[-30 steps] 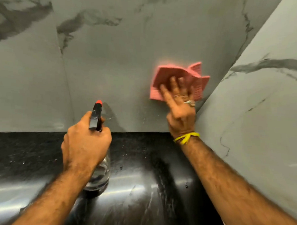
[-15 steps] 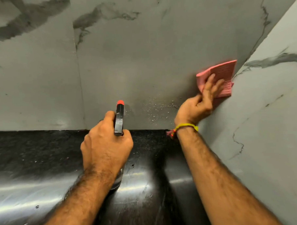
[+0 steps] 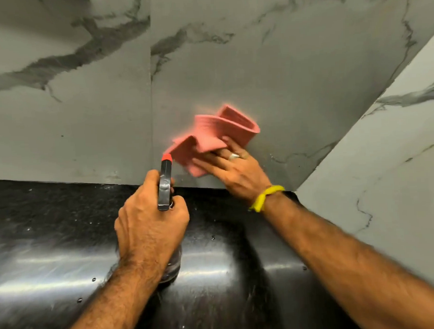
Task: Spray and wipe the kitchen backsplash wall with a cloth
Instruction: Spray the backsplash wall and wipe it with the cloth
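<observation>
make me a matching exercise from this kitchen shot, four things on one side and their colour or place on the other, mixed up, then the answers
Things:
1. cloth
2. spray bottle
3. wristband
4. countertop

Descriptions:
A. yellow, on the right wrist
B. black and glossy, below the wall
C. pink, pressed against the backsplash wall by the right hand
D. black head with a red tip, gripped by the left hand

Pairs: 1-C, 2-D, 3-A, 4-B

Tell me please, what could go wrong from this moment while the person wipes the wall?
The pink cloth is bunched and folded, so it may wipe unevenly and leave streaks. The right hand sweeps close to the spray bottle nozzle and could bump it. Droplets lie on the black counter.
</observation>
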